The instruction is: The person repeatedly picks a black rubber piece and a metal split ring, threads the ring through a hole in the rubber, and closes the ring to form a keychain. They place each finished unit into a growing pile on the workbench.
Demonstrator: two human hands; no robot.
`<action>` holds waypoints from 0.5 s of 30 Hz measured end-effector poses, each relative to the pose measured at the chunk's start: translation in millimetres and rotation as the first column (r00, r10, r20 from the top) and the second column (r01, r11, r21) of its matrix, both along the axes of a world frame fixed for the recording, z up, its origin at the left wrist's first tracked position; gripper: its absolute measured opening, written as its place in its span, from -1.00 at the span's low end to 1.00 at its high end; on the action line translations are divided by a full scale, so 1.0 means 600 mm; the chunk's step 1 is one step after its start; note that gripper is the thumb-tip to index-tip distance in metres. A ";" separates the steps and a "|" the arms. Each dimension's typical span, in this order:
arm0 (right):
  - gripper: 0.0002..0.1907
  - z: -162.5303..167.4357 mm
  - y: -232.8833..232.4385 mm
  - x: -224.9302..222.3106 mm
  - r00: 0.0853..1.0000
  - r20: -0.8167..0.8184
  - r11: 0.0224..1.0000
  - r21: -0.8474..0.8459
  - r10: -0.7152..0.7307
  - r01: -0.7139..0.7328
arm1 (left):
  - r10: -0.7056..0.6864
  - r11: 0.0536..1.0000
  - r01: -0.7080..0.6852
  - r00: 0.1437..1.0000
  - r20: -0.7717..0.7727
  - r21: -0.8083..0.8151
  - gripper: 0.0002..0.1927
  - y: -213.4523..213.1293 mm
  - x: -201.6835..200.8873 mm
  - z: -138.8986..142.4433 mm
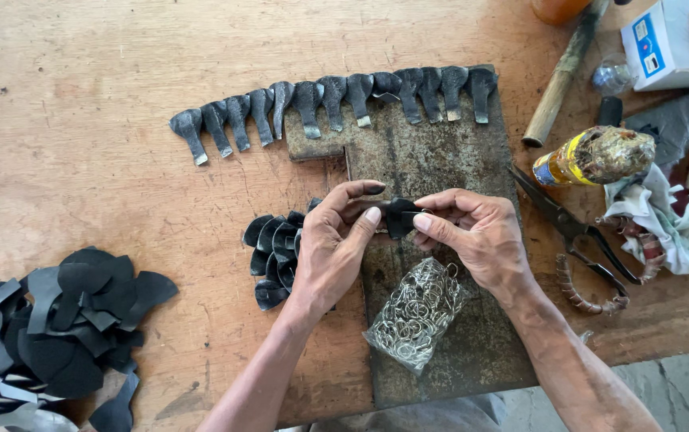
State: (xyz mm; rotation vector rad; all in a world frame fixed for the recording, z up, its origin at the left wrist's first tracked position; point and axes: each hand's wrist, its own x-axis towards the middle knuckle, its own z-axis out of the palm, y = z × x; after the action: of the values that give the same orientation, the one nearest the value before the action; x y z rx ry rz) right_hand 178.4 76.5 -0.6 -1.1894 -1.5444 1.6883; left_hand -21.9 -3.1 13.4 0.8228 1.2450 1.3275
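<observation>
Both hands meet over the dark metal slab (432, 160): the left hand (330, 248) and right hand (476, 236) each pinch 1 small black leather piece (399, 216) between thumb and fingertips, closed on it from either side. Below the slab's middle lies a clear bag of metal rings (416, 314). Left of the slab sits a fanned stack of black cutouts (274, 244); along its top edge runs a row of folded leather tabs (336, 104). Right of it lie scissors (580, 240) on the counter (80, 144).

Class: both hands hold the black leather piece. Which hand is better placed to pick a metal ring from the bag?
Probably the right hand: the bag of rings lies just below it, beside its wrist.
</observation>
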 end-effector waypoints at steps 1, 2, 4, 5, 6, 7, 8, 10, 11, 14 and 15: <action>-0.73 0.001 0.000 0.000 1.000 0.010 1.000 0.005 -0.002 0.002 | 0.001 1.000 -0.001 1.000 0.000 0.001 -0.70 0.000 0.000 0.000; -0.73 0.001 0.000 -0.001 1.000 0.019 1.000 0.010 -0.004 0.004 | 0.002 1.000 -0.002 1.000 0.000 0.002 -0.70 0.000 0.000 0.000; -0.74 0.001 -0.001 -0.001 1.000 0.022 1.000 0.007 -0.014 0.014 | 0.004 1.000 -0.004 1.000 -0.002 0.002 -0.70 -0.001 0.001 0.000; -0.74 0.001 -0.002 -0.002 1.000 0.015 1.000 0.002 -0.022 0.022 | 0.004 1.000 -0.004 1.000 -0.004 0.005 -0.70 -0.001 0.001 0.000; -0.75 0.001 -0.002 -0.002 1.000 0.007 1.000 -0.003 -0.030 0.030 | 0.005 1.000 -0.005 1.000 -0.006 0.008 -0.70 -0.001 0.001 -0.001; -0.75 0.001 -0.002 -0.002 0.999 0.017 0.999 -0.005 -0.032 0.032 | 0.003 1.000 -0.003 1.000 -0.001 0.007 -0.70 -0.002 0.001 -0.001; -0.75 0.000 -0.002 -0.001 0.999 0.028 0.999 -0.006 -0.033 0.034 | 0.002 1.000 -0.002 1.000 0.005 0.005 -0.70 -0.002 0.001 -0.001; -0.75 -0.001 -0.001 -0.001 0.999 0.035 0.999 -0.004 -0.035 0.035 | -0.002 1.000 0.002 1.000 0.012 0.010 -0.70 -0.001 0.000 -0.002; -0.75 -0.001 -0.001 0.000 0.999 0.032 0.999 -0.002 -0.035 0.035 | -0.004 1.000 0.004 1.000 0.014 0.012 -0.70 0.000 0.000 -0.002; -0.75 -0.004 -0.001 0.001 0.999 0.014 0.999 -0.001 -0.033 0.033 | -0.002 1.000 0.002 1.000 0.022 0.005 -0.69 0.000 0.000 -0.003; -0.75 -0.005 -0.001 0.001 0.999 0.006 0.999 0.000 -0.034 0.034 | -0.001 1.000 0.001 1.000 0.025 0.001 -0.69 0.000 0.001 -0.003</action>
State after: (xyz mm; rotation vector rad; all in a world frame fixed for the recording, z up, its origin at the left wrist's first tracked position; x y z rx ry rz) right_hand 179.1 76.1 -3.4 -1.2152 -1.5194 1.6648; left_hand -21.4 -3.3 11.6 0.8051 1.2242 1.3337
